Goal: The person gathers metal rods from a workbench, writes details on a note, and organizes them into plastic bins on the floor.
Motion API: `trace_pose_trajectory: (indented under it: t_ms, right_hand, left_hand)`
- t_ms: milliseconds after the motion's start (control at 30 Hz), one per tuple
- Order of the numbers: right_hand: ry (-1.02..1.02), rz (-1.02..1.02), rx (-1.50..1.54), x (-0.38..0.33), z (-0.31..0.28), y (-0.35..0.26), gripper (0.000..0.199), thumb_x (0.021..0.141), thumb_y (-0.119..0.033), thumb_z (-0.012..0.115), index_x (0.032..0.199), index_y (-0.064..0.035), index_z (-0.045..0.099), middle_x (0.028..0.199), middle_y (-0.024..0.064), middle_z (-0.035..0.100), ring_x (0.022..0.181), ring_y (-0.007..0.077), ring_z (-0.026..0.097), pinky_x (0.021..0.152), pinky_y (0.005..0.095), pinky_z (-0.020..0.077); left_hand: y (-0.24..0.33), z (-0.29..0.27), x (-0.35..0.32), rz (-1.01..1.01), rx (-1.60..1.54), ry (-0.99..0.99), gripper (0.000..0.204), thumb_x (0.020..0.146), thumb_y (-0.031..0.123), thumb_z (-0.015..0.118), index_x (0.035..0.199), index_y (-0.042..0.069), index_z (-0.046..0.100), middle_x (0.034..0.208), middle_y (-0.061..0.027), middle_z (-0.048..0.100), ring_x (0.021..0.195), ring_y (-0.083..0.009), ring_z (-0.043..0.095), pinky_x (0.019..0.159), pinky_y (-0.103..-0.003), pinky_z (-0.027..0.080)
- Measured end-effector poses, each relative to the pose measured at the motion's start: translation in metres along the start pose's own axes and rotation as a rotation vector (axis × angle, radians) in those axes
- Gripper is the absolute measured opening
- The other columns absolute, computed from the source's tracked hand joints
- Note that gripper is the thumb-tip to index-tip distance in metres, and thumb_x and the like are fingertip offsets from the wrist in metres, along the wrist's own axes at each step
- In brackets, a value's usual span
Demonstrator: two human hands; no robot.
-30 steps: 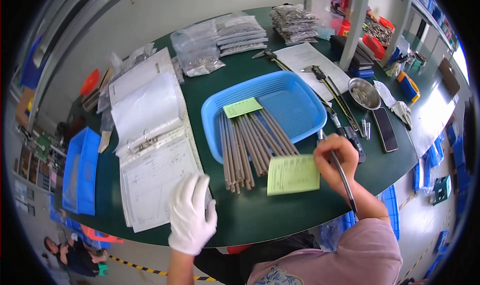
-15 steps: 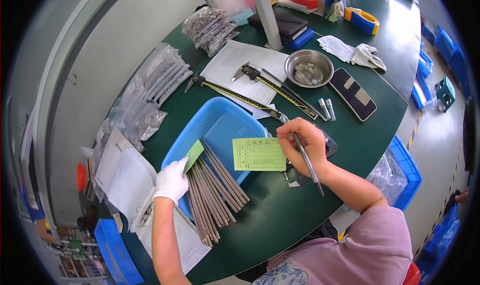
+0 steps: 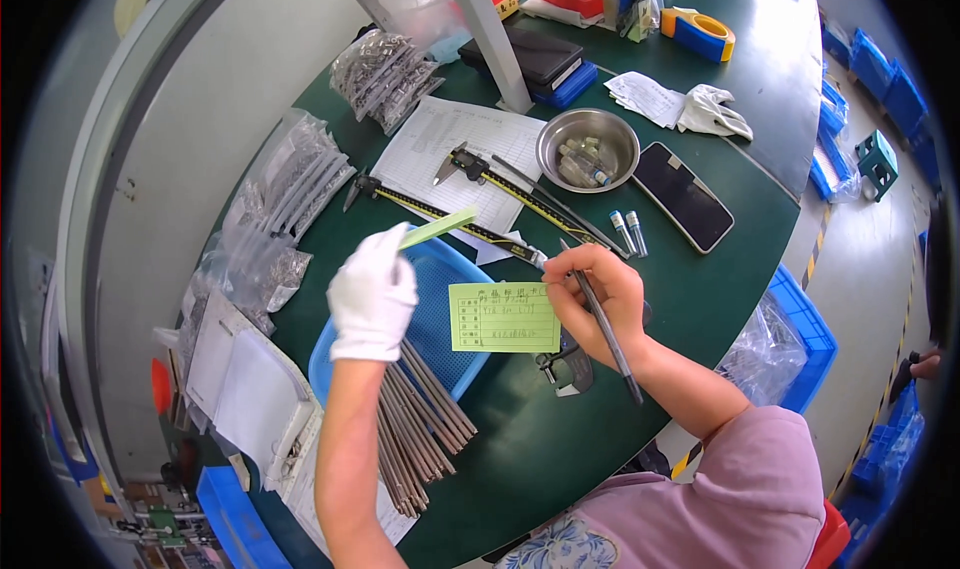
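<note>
My left hand [image 3: 372, 294], in a white glove, holds a small light-green slip of paper [image 3: 438, 227] lifted above the blue plastic tray [image 3: 440, 319]. A bundle of grey metal rods [image 3: 418, 424] lies in that tray, sticking out over its near edge. My right hand [image 3: 598, 301] is bare and grips a dark pen [image 3: 606, 331], its tip up near the top right corner of a green form card [image 3: 504, 317] lying on the tray's rim and the green table [image 3: 720, 269].
Long calipers [image 3: 470, 212] lie on a printed sheet [image 3: 455, 144]. A steel bowl [image 3: 587, 147], a black phone [image 3: 683, 196] and two small vials [image 3: 630, 232] sit beyond. Bagged parts [image 3: 290, 184] line the left. A blue bin [image 3: 790, 339] hangs at the table's right edge.
My left hand has picked the small green slip out of the tray and raised it. The view has swung; my right hand stays by the green card with the pen.
</note>
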State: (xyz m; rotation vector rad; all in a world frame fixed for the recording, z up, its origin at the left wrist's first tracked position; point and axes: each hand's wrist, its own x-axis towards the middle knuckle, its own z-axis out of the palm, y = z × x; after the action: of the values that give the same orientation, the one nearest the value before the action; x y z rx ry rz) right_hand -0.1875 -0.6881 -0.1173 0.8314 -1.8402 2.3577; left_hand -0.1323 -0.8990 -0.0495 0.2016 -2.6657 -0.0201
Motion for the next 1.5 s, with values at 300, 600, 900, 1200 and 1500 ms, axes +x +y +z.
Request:
trace_pose_trajectory:
  t_ms: [300, 600, 900, 1200, 1500]
  right_hand:
    - [-0.017, 0.154, -0.011, 0.005, -0.006, 0.004, 0.018, 0.075, 0.008, 0.054, 0.092, 0.0012, 0.055, 0.074, 0.0042, 0.058, 0.057, 0.0045, 0.053, 0.050, 0.0187, 0.0404]
    - [-0.023, 0.187, -0.030, 0.004, -0.003, 0.012, 0.018, 0.076, 0.008, 0.053, 0.092, 0.0012, 0.055, 0.075, 0.0040, 0.058, 0.060, 0.0043, 0.054, 0.053, 0.0185, 0.0423]
    - [-0.102, 0.200, -0.083, 0.004, -0.005, 0.013, 0.019, 0.077, 0.011, 0.050, 0.093, 0.0020, 0.052, 0.085, 0.0078, 0.059, 0.079, 0.0116, 0.060, 0.063, 0.0205, 0.0474]
    - [-0.034, 0.211, -0.109, 0.007, 0.001, 0.017, 0.018, 0.074, 0.010, 0.054, 0.089, 0.0007, 0.056, 0.080, 0.0091, 0.061, 0.070, 0.0124, 0.060, 0.058, 0.0232, 0.0483]
    - [-0.022, 0.161, -0.124, 0.002, -0.010, 0.013, 0.018, 0.074, 0.011, 0.054, 0.088, -0.0003, 0.056, 0.077, 0.0073, 0.060, 0.060, 0.0077, 0.056, 0.052, 0.0200, 0.0429]
  left_hand:
    - [-0.041, -0.070, -0.070, 0.272, 0.242, -0.548, 0.055, 0.059, -0.005, 0.054, 0.113, 0.004, 0.049, 0.115, -0.0171, 0.050, 0.105, -0.0320, 0.049, 0.086, -0.040, 0.038]
    - [-0.035, -0.062, -0.075, 0.390, 0.128, -0.849, 0.059, 0.059, 0.009, 0.063, 0.116, 0.010, 0.047, 0.126, -0.0173, 0.040, 0.118, -0.0313, 0.040, 0.097, -0.040, 0.031]
    - [-0.047, -0.037, -0.059, 0.583, -0.111, -0.866, 0.062, 0.056, 0.020, 0.065, 0.113, 0.005, 0.047, 0.126, -0.0226, 0.038, 0.118, -0.0369, 0.038, 0.099, -0.046, 0.027]
    - [-0.070, -0.001, -0.071, 0.595, -0.529, -0.667, 0.049, 0.053, 0.014, 0.066, 0.099, 0.004, 0.053, 0.086, -0.0150, 0.054, 0.082, -0.0329, 0.055, 0.082, -0.041, 0.042]
    - [-0.054, -0.012, -0.078, 0.356, -0.354, -0.583, 0.021, 0.054, 0.010, 0.063, 0.071, 0.011, 0.052, 0.063, -0.0069, 0.053, 0.058, -0.0263, 0.055, 0.053, -0.035, 0.044]
